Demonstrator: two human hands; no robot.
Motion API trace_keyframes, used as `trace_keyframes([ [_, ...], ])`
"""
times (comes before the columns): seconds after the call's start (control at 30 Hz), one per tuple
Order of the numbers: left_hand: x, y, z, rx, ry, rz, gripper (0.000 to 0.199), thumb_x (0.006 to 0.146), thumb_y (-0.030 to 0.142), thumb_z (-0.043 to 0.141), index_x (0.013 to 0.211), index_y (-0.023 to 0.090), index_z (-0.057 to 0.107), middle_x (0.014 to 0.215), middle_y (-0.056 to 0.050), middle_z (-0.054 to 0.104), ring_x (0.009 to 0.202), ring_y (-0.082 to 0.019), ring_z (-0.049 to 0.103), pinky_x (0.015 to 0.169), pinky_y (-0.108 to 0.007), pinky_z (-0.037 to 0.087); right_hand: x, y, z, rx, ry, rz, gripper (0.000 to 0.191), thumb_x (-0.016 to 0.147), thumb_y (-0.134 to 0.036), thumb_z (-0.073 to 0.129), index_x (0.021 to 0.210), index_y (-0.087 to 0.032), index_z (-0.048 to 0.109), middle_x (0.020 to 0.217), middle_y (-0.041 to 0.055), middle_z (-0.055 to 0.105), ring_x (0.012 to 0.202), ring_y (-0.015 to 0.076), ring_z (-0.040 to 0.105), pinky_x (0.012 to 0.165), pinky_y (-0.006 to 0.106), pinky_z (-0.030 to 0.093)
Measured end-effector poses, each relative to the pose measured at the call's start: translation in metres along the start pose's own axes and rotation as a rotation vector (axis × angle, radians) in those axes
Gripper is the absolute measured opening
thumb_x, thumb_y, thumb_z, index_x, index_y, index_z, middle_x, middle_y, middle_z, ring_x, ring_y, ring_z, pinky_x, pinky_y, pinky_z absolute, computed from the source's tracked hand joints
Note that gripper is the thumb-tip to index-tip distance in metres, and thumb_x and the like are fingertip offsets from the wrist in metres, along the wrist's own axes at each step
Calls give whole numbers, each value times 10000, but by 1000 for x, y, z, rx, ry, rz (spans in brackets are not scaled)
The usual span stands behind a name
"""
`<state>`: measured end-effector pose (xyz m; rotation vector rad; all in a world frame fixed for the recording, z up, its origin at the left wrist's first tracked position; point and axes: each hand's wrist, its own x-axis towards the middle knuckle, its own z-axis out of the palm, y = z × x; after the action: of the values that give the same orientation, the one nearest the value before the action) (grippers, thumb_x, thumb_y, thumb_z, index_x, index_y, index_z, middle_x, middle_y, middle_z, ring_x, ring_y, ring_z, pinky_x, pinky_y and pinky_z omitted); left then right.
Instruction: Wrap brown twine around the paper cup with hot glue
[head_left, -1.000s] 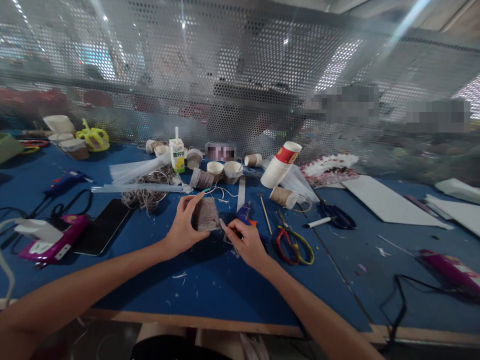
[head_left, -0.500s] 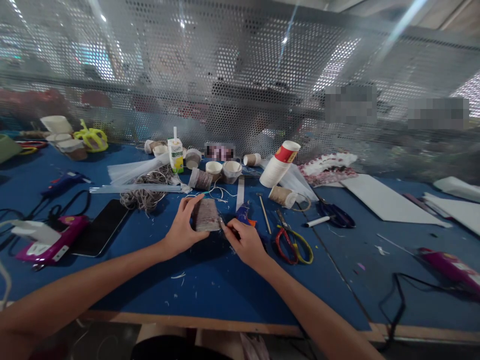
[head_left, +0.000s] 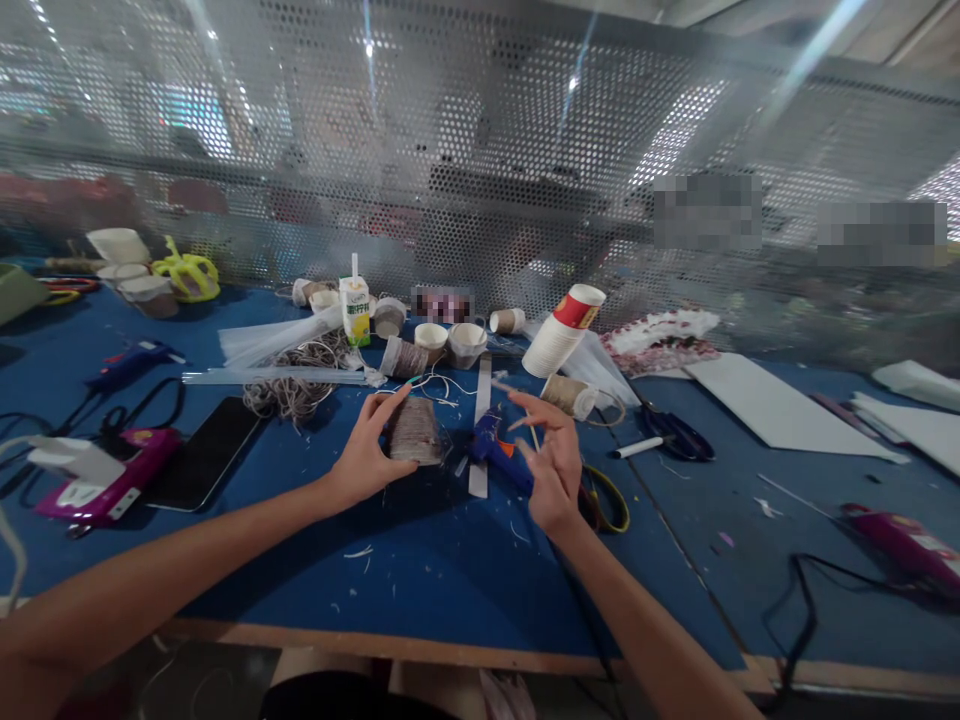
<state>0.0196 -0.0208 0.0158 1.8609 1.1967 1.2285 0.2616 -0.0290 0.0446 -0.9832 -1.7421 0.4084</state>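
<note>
My left hand [head_left: 369, 446] grips a paper cup wrapped in greyish-brown yarn [head_left: 415, 432], which lies on its side just above the table. Thumb and index finger press against the cup's edges. To the right, my right hand [head_left: 553, 462] hovers with fingers spread, and I see nothing held in it. Beneath and beside its fingers are a blue glue gun [head_left: 491, 440] with an orange part and a thin wooden stick [head_left: 535, 437]. The hand partly hides a pair of scissors [head_left: 616, 500] with red and yellow handles. A pale flat strip [head_left: 478, 482] runs under the glue gun.
Behind stand a drink carton [head_left: 355, 312], several small cups and leaning stacked paper cups [head_left: 559, 338]. Grey yarn [head_left: 294, 390] and a black phone [head_left: 206, 452] lie left. A white marker [head_left: 637, 447], dark scissors [head_left: 679, 435] and white board [head_left: 787, 410] lie right.
My right hand has left the cup's right side and moved right over the glue gun and scissors, its fingers spreading. The left hand still holds the cup in about the same place.
</note>
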Motion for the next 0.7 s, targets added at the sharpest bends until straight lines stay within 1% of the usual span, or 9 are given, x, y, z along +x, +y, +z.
trace_keyframes([
  [0.1,1,0,0,-14,17,10,826,649,180,654,1408,294,346,1206,-60,386,1151,-248,490,955,-401,499,-7,-12,5,90,-254,-109,104,848,-281,459,861,-244,556,1132,75,678,1227,292,398,1032,487,296],
  [0.17,1,-1,0,-17,22,15,823,651,188,662,1407,281,348,1211,-68,388,1150,-256,486,975,-429,485,-10,-18,10,127,-385,-101,120,833,-286,458,837,-241,569,1096,61,704,1200,286,397,1015,483,304],
  [0.23,2,-2,0,-12,17,8,823,655,197,673,1406,278,347,1218,-76,390,1155,-267,477,989,-459,472,-11,-21,14,131,-450,-61,116,814,-278,459,810,-237,567,1072,57,714,1162,280,402,1002,480,304],
  [0.37,1,-2,0,-12,19,5,815,655,194,686,1396,286,358,1227,-77,400,1157,-271,468,993,-475,468,-10,-22,17,125,-467,-12,105,794,-273,457,757,-241,551,1022,62,722,1085,275,413,973,472,315],
  [0.5,1,-1,1,-34,27,0,803,650,231,716,1379,271,383,1218,-80,406,1146,-266,478,1001,-472,459,-9,-23,16,164,-443,-43,136,797,-305,444,733,-250,551,955,62,729,1049,275,425,951,457,327],
  [0.6,1,-1,1,-36,36,3,813,649,276,741,1378,273,382,1206,-78,412,1130,-262,490,990,-469,466,-9,-24,16,160,-455,-44,144,800,-307,443,724,-254,553,951,60,730,1049,276,426,959,455,316],
  [0.7,1,-2,1,-27,37,6,824,640,265,743,1378,283,376,1214,-74,414,1141,-265,482,985,-469,470,-9,-23,17,126,-469,-13,143,796,-284,447,716,-253,561,973,56,730,1058,278,420,966,461,302],
])
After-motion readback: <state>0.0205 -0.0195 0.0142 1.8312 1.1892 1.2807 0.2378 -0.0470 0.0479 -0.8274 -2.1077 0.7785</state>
